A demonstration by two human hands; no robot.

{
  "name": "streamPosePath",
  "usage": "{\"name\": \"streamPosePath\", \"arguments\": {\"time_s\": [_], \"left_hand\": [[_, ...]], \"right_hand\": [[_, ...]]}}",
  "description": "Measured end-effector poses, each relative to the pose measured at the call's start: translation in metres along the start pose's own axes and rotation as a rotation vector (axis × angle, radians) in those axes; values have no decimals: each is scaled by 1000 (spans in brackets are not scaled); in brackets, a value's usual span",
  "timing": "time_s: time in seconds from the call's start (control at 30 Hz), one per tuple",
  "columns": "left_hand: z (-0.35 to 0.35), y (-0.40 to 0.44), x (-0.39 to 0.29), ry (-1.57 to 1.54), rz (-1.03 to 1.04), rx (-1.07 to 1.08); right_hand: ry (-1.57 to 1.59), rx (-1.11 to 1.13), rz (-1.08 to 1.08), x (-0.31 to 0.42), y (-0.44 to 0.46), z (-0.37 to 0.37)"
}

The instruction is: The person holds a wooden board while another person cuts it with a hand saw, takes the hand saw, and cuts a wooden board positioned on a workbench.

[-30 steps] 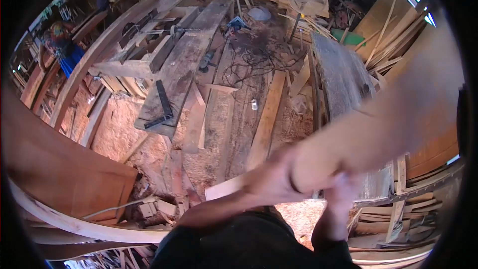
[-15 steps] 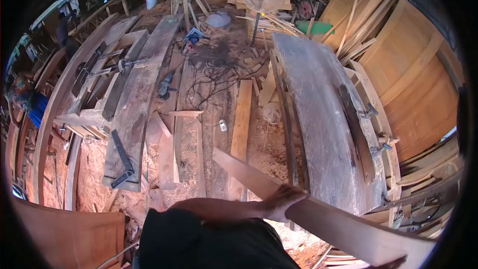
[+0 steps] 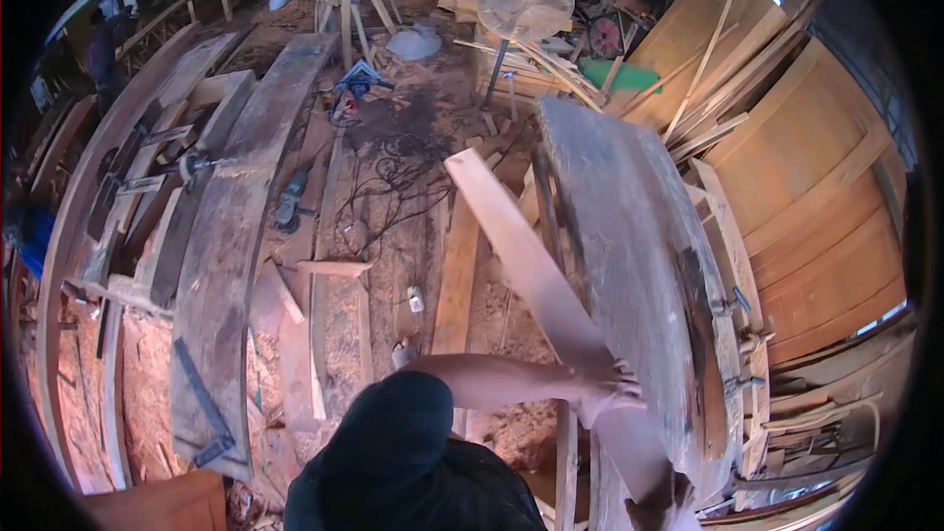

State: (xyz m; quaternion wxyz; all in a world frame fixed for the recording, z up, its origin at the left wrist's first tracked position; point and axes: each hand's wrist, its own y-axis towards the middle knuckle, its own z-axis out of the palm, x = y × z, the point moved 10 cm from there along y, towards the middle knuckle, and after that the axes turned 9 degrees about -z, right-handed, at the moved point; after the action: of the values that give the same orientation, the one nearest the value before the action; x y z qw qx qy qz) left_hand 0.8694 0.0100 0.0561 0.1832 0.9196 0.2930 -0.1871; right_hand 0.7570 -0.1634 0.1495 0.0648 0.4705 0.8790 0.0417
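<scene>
A long, pale wooden board (image 3: 531,254) slants from the middle of the view down to the lower right, its lower part over the near end of a grey, worn slab (image 3: 629,206). My left hand (image 3: 602,393) grips the board along its lower half, with the fingers over its face. Near the board's lower end is my right hand (image 3: 664,511), dim and partly cut off by the frame edge, closed on the board. Whether the board touches the slab cannot be made out.
A dark square (image 3: 204,403) lies on a long plank (image 3: 236,197) at left. Cables (image 3: 393,182), a grinder (image 3: 290,202) and offcuts lie on the floor. A fan (image 3: 526,2) stands at the back. Door panels (image 3: 816,157) lean at right. Another person (image 3: 101,54) is far left.
The board has swung to a steeper angle, its far end rising away from me and its near end moving left over the slab. Both hands moved with it, and the camera view has shifted.
</scene>
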Motion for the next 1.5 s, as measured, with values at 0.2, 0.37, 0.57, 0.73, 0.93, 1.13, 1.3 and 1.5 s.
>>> {"name": "streamPosePath", "arguments": {"time_s": [0.2, 0.37, 0.57, 0.73, 0.93, 1.13, 1.3, 1.5], "left_hand": [[-57, -133, 182, -334, -527, -576], [156, -390, 357, -316, -1047, 179], [73, -583, 383, -691, -1699, -153], [27, -510, 433, -957, -1615, -378], [33, -465, 551, -1006, -1578, -280], [47, -624, 642, -931, -2104, -467], [-20, -624, 685, -856, -2149, -737], [53, -621, 785, -1136, -1943, -847]], "right_hand": [[-270, -140, -298, -1, 123, 151], [148, -90, 260, -32, 215, 206], [273, -24, 341, -78, 271, 281], [227, 52, 376, -79, 315, 288], [-147, 202, 159, -55, 526, 375], [295, 34, 102, 11, 845, 356], [430, 118, -140, 79, 1027, 368], [451, 307, -302, 196, 1129, 381]]}}
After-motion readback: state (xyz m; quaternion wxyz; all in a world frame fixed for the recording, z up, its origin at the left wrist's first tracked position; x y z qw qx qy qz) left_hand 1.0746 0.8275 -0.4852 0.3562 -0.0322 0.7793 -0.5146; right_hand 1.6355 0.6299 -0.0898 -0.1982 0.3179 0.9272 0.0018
